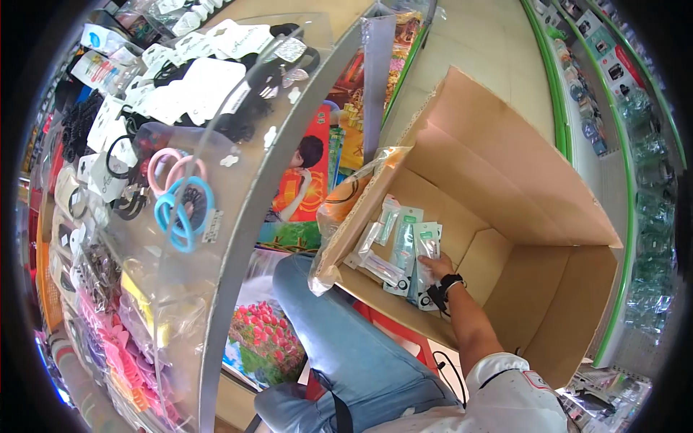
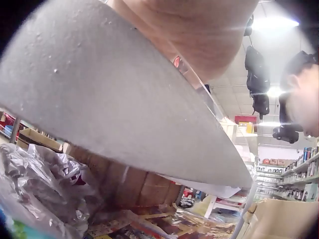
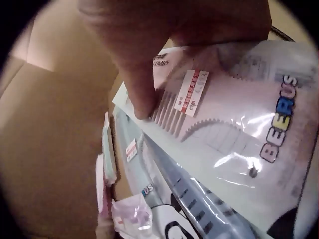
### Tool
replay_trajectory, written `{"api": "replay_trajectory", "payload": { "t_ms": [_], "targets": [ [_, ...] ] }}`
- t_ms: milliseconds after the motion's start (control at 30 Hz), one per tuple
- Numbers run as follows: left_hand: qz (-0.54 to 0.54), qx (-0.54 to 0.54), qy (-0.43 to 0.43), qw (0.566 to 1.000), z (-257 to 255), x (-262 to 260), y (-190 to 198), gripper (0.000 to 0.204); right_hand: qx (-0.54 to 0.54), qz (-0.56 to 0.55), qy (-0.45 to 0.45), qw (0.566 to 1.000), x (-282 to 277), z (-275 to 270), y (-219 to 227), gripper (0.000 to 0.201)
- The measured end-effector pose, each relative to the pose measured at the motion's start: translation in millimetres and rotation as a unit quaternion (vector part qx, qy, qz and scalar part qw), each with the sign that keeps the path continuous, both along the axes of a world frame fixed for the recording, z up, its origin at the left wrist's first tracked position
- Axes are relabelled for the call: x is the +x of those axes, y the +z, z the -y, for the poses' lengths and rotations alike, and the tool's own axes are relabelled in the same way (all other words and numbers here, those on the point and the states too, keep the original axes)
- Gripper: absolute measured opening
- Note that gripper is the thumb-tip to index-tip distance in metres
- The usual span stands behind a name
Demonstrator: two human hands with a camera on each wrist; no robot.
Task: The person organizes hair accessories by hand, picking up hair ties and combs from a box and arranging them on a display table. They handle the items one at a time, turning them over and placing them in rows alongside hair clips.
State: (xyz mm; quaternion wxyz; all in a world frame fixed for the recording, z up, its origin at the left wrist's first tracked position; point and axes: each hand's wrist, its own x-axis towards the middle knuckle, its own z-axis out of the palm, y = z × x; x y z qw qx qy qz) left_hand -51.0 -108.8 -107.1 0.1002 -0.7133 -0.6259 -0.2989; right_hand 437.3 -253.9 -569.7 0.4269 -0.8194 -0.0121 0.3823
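Note:
My right hand reaches into an open cardboard box and holds a clear-packed pink comb with a price sticker and "BEERUS" lettering. The thumb lies on the front of the pack in the right wrist view; the other fingers are mostly hidden. Under it lie more packs, among them a blue-grey toothed comb and a small pink pack. In the head view, pale green packs line the box's left side. Only skin of my left hand shows, above a grey shelf edge; its fingers are hidden.
A shelf with a clear plastic front holds carded hair ties, blue hair rings and pink clips on the left. Glossy posters stand beyond it. Green-edged shelves run along the right. A plastic bag lies below the shelf.

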Motion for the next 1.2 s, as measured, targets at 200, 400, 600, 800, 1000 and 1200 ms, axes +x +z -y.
{"api": "replay_trajectory", "payload": {
  "t_ms": [200, 400, 600, 800, 1000, 1200],
  "targets": [
    [-0.003, 0.017, -0.018, 1.000, 1, 10, 5, 0.031, 0.059, -0.118, -0.028, 0.991, 13, 7, 6, 0.035],
    [-0.012, 0.032, -0.036, 0.999, 3, 12, 6, 0.033, 0.023, -0.098, -0.005, 0.995, 29, 21, 33, 0.035],
    [0.011, 0.046, -0.057, 0.997, 3, 12, 4, 0.034, 0.069, -0.047, -0.145, 0.986, 39, 47, 35, 0.032],
    [-0.008, 0.055, -0.062, 0.997, 1, 15, 4, 0.035, 0.209, -0.188, -0.174, 0.944, 23, 1, 45, 0.037],
    [-0.016, 0.043, -0.053, 0.998, 1, 17, 4, 0.035, -0.006, 0.004, 0.017, 1.000, -28, -43, -16, 0.048],
    [-0.024, 0.039, -0.038, 0.998, -1, 15, 1, 0.033, 0.032, 0.035, 0.014, 0.999, -40, -39, -19, 0.061]
  ]
}}
